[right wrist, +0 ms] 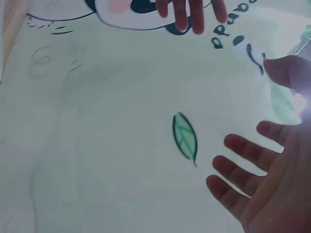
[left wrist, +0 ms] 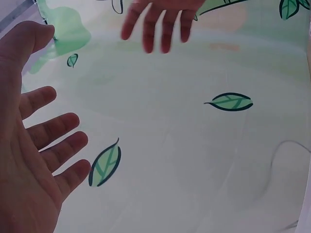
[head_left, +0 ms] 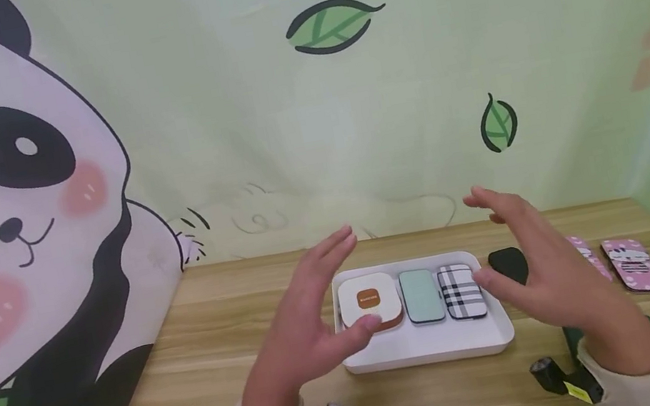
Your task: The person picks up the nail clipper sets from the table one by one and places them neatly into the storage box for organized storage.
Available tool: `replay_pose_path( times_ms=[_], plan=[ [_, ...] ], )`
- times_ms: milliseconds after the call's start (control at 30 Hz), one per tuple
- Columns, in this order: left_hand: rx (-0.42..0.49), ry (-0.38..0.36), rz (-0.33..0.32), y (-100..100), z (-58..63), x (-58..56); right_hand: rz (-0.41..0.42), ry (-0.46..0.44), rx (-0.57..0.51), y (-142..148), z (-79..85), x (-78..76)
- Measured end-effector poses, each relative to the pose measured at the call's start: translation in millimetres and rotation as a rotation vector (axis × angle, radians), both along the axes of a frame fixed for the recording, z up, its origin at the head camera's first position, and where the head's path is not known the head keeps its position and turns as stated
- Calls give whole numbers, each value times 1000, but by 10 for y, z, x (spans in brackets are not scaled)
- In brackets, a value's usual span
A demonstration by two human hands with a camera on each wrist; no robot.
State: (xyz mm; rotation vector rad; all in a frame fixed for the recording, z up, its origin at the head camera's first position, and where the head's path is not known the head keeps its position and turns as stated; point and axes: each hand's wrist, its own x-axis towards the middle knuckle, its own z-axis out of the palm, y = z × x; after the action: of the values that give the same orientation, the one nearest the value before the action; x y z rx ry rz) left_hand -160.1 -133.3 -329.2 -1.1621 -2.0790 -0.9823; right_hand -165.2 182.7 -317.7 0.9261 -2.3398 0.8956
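Note:
Both hands are raised over the table, apart, palms facing each other, and hold nothing. In the head view the left hand (head_left: 309, 318) hangs by the left end of a white tray (head_left: 423, 350), its thumb overlapping a white rounded case with a brown label (head_left: 366, 290). Beside that case in the tray lie a mint-green flat case (head_left: 423, 296) and a black-and-white plaid case (head_left: 462, 291). The right hand (head_left: 548, 265) is over the tray's right end, partly covering a black object (head_left: 508, 263). Spread fingers show in the left wrist view and in the right wrist view.
Right of the tray lie a pink patterned flat case (head_left: 635, 264) and another pink item (head_left: 589, 256), partly behind the right hand. A dark green object (head_left: 574, 339) is mostly hidden under the right wrist. A printed cloth backdrop (head_left: 254, 99) rises behind the wooden table (head_left: 199, 377).

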Motion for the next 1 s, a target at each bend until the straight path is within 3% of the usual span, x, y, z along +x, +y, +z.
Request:
replay_pose_path(
  times_ms=[233, 433, 600, 1000],
  plan=[
    [20, 54, -46, 43, 44, 104, 266, 273, -139, -173, 147, 111],
    [38, 113, -64, 62, 88, 187, 375, 363, -181, -240, 234, 223],
    [40, 146, -75, 65, 135, 213, 415, 382, -176, -238, 240, 243],
    [-14, 128, 1, 57, 134, 190, 351, 380, -139, -198, 198, 215]
  ],
)
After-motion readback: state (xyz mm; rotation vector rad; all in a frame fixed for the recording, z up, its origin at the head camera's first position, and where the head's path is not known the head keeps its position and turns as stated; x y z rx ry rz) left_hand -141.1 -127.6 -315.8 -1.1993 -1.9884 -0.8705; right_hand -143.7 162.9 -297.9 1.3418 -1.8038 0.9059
